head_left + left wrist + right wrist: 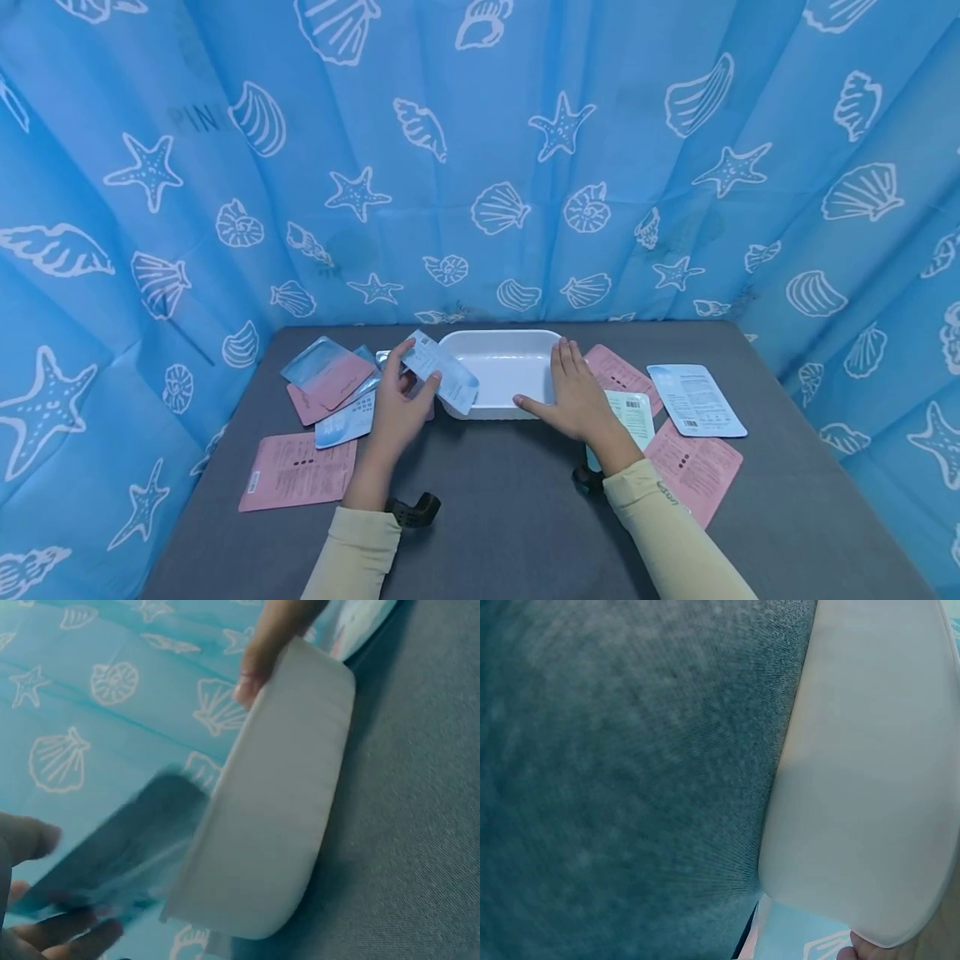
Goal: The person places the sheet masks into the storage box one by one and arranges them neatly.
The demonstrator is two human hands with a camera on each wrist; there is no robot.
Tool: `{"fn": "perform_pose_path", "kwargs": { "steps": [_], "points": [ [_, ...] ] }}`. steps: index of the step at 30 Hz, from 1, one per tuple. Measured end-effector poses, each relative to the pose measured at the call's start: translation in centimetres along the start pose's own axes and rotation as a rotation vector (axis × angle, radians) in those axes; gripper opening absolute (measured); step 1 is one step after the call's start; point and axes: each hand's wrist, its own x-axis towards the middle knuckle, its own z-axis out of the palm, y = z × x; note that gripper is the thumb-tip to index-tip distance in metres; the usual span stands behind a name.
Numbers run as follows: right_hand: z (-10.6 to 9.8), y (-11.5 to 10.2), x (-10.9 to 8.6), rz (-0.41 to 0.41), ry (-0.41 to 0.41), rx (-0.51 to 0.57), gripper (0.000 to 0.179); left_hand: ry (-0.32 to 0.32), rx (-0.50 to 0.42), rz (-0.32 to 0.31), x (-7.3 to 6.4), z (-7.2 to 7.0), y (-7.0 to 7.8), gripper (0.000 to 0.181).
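Note:
My left hand (396,417) pinches a light blue sheet mask packet (442,372) between thumb and fingers. The packet hangs tilted over the left end of a white plastic basin (501,332). In the left wrist view this packet (124,840) looks dark and blurred beside the basin's wall (262,795). At the other end of the basin, my right hand (581,400) rests on the rim, its fingers straight and the thumb spread toward the front edge. The right wrist view mostly has the basin's outer wall (862,772), with fingertips (859,951) at its lower end.
Left of the basin lie overlapping pink and blue packets (341,379) and a separate pink packet (300,472). On the right are a pale green packet (634,412), pink packets (697,471) and a white-blue packet (697,400). A shell-patterned blue curtain (480,167) borders the grey table (495,517).

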Motion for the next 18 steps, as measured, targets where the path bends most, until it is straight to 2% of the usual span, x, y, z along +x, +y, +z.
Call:
{"fn": "perform_pose_path", "kwargs": {
  "steps": [7, 18],
  "points": [
    [0.1, -0.2, 0.2, 0.008, -0.022, -0.01, 0.126, -0.077, 0.151, -0.046, -0.4, -0.4, -0.6, 0.081],
    [-0.2, -0.4, 0.3, 0.016, -0.017, -0.018, 0.125, -0.121, 0.31, -0.1, -0.6, -0.5, -1.7, 0.074]
  ]
}}
